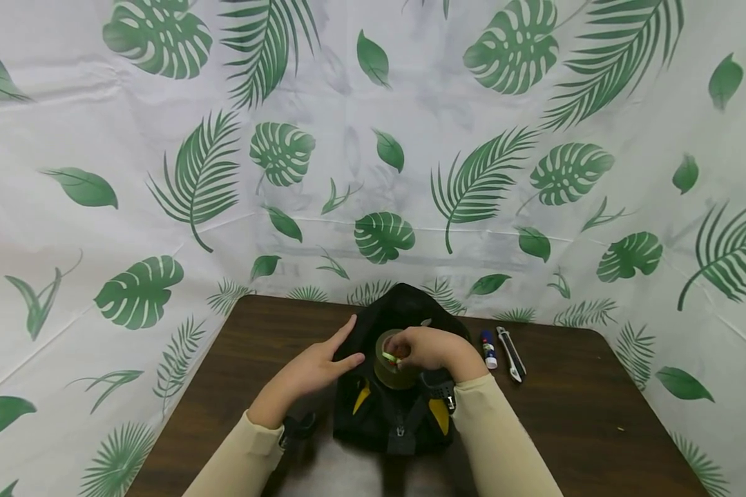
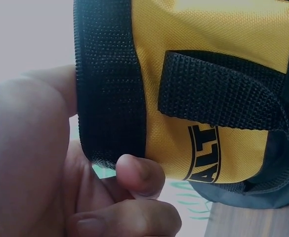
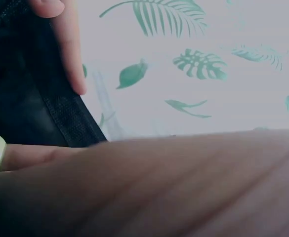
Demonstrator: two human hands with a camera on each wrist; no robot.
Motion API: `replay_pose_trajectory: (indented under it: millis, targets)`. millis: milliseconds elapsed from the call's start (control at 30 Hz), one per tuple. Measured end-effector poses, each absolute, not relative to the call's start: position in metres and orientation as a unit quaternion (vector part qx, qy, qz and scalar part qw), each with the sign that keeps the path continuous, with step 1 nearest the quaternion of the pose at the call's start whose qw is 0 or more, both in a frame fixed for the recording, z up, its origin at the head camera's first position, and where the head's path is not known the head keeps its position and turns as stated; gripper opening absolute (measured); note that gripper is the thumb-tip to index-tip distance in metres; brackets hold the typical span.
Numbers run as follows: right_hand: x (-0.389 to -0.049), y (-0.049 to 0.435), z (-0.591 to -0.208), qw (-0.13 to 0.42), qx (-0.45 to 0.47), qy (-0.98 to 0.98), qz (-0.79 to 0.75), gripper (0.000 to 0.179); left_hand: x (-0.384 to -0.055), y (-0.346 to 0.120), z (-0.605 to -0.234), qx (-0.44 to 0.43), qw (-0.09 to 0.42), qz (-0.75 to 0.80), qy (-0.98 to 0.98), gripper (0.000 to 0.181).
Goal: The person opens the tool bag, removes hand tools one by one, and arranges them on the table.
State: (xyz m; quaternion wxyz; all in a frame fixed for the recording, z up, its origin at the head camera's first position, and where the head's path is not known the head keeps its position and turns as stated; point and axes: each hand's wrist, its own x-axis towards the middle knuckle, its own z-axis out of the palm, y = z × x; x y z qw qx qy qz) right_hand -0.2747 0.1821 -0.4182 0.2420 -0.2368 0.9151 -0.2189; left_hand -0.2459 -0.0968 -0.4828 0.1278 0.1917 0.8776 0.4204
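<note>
Our left fingers (image 1: 343,334) grip a black bag (image 1: 380,420), our right fingers (image 1: 405,337) a green piece (image 1: 389,357) over a tape roll (image 1: 393,379).

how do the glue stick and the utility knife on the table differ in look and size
The glue stick is blue with a white end, while the utility knife is silvery and dark. The glue stick is shorter; the utility knife is longer. Both are on the dark wooden table, right of the black bag.
</note>
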Motion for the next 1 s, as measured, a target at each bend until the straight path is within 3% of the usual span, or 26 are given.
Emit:
replay_pose_trajectory:
  millis: [333, 600, 1000]
  targets:
    - [-0.27, 0.187, -0.41, 0.193, -0.293, 0.907, -0.235, 0.009, -0.245, -0.098, -0.483, 0.19, 0.127, 0.424, 0.877, 0.085]
    - [-0.259, 0.197, -0.399, 0.142, -0.306, 0.907, -0.253, 0.017, -0.248, -0.098, -0.483, 0.191, 0.121, 0.419, 0.88, 0.085]
    - [-0.234, 0.222, -0.398, -0.083, -0.316, 0.899, -0.291, 0.015, -0.247, -0.099, -0.483, 0.19, 0.128, 0.422, 0.877, 0.085]
